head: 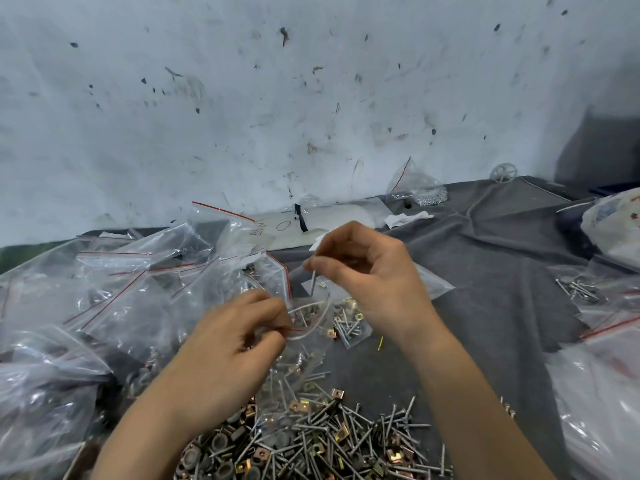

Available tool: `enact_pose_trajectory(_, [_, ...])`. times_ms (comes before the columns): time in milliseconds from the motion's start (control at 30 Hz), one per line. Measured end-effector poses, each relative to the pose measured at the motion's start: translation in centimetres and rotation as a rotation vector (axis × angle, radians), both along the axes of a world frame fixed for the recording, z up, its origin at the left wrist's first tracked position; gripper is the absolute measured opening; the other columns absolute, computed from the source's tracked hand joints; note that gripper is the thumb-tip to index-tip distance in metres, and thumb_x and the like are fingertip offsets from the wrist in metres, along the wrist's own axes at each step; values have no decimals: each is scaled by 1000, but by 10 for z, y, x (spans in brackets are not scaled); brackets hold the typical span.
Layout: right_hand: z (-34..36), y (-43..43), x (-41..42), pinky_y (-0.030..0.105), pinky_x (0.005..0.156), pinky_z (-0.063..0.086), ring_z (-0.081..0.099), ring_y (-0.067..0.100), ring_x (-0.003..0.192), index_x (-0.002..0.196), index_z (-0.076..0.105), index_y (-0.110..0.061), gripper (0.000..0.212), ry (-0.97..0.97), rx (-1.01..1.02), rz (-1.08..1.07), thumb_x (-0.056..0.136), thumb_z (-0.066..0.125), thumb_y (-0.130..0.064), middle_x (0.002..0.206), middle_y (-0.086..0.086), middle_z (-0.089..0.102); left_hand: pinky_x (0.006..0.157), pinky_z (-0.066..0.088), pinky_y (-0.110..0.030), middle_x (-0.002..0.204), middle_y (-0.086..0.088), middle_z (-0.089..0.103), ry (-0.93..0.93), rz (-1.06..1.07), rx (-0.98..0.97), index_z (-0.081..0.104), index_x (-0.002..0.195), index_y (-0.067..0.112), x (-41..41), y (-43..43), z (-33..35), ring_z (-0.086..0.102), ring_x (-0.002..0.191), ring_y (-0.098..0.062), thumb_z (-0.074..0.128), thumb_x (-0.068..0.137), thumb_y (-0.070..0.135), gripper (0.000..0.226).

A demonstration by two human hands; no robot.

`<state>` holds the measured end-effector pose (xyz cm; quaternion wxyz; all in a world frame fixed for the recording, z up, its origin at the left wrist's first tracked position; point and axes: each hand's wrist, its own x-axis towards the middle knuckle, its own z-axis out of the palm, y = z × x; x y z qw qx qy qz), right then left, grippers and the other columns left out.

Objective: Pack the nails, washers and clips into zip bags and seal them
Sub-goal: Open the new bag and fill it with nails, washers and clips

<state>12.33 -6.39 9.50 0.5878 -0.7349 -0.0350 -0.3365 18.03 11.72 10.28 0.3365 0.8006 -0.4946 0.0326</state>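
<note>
As left hand [239,344] pinches a crinkly bag [309,320], right hand [367,271] holds a nail [313,283].

**Materials, quick pass**
Zip bags [121,289]: clear glossy plastic, crinkled.
Nails [363,434] on the cloth [485,254]: dull grey metal.
Clips [337,393]: shiny yellow and copper-toned metal.
Washers [221,441]: matt dark grey.
Cloth: matt grey fabric.
Wall [277,98] behind the cloth: rough, scuffed white.
</note>
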Motion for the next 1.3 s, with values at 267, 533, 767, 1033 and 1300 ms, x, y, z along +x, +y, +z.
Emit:
enact_pose_trajectory(267, [-10, -8, 7, 14, 67, 48, 62, -3, 71, 83, 67, -28, 13, 128, -28, -168, 88, 64, -16, 74, -17, 68, 70, 44, -28, 84, 9, 62, -35, 103, -190, 61, 71, 22, 8, 5, 4, 58, 84, -11, 39, 68, 43, 31])
enact_pose_trajectory(533, [-85, -5, 37, 27, 84, 49, 63, 24, 99, 98, 71, -8, 19, 983, -583, 21, 79, 72, -8, 106, 11, 69, 72, 43, -25, 86, 12, 62, -56, 135, -250, 58, 70, 29, 10, 6, 4, 58, 83, -7, 40, 71, 42, 22])
enact_pose_trajectory(767, [-88, -8, 41, 33, 87, 50, 63, 25, 97, 94, 69, -7, 10, 921, -700, 17, 86, 65, -9, 104, 11, 68, 73, 47, -33, 87, 14, 62, -66, 138, -248, 60, 72, 27, 10, 6, 5, 58, 85, -7, 40, 70, 43, 26])
enact_pose_trajectory(1033, [-23, -23, 11, 23, 65, 52, 64, 8, 66, 76, 59, -27, 26, 257, -140, -241, 85, 66, -4, 72, -8, 66, 73, 37, -9, 88, 15, 63, -94, 126, -161, 57, 70, 30, 6, 7, 6, 57, 91, -3, 39, 69, 45, 24])
enact_pose_trajectory(1300, [7, 13, -6, 16, 72, 49, 63, 6, 81, 86, 66, -28, 16, -44, -237, -137, 79, 75, -16, 83, -7, 69, 75, 40, -17, 87, 12, 63, -110, 55, -151, 57, 70, 28, -1, 2, 8, 59, 88, -7, 41, 72, 41, 21])
